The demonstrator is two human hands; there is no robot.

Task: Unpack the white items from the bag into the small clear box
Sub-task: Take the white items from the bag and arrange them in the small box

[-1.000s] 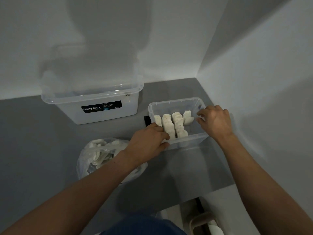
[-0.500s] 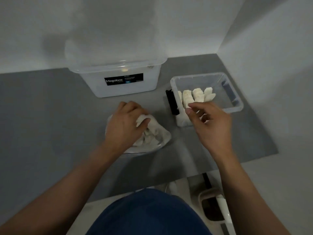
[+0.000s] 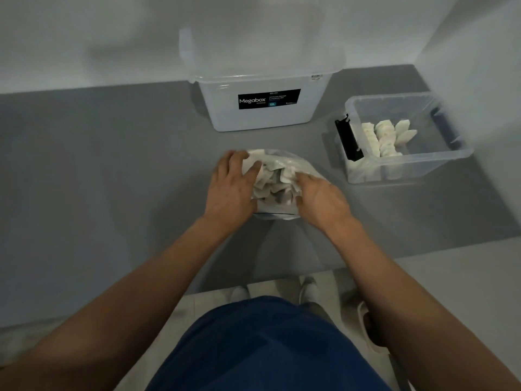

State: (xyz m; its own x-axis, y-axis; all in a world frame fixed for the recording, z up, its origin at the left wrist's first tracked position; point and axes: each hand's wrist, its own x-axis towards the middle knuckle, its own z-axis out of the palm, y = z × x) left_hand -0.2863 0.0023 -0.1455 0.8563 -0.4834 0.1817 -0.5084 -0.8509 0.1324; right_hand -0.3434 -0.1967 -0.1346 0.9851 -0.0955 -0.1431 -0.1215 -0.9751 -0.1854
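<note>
Both your hands are on the bag (image 3: pixel 284 165), which lies on the grey surface (image 3: pixel 112 170) directly in front of you, well apart from the small clear box (image 3: pixel 408 167) to its right. Your left hand (image 3: pixel 231 187) curls over the bag's left edge, fingers bent across the plastic and thumb pressed in against the white items (image 3: pixel 270 180) heaped inside, so it grips the bag. Your right hand (image 3: pixel 321 201) comes in from the right side with its fingertips buried among those pieces. The blur and the plastic hide them, so I cannot tell whether they pinch anything. More of the same white pieces stand packed in rows along the left half of the small clear box, just beside a black clip (image 3: pixel 348 139) on its left wall. Behind the bag, against the wall, sits a large clear tub (image 3: pixel 262 119) with a black Megabox label.
</note>
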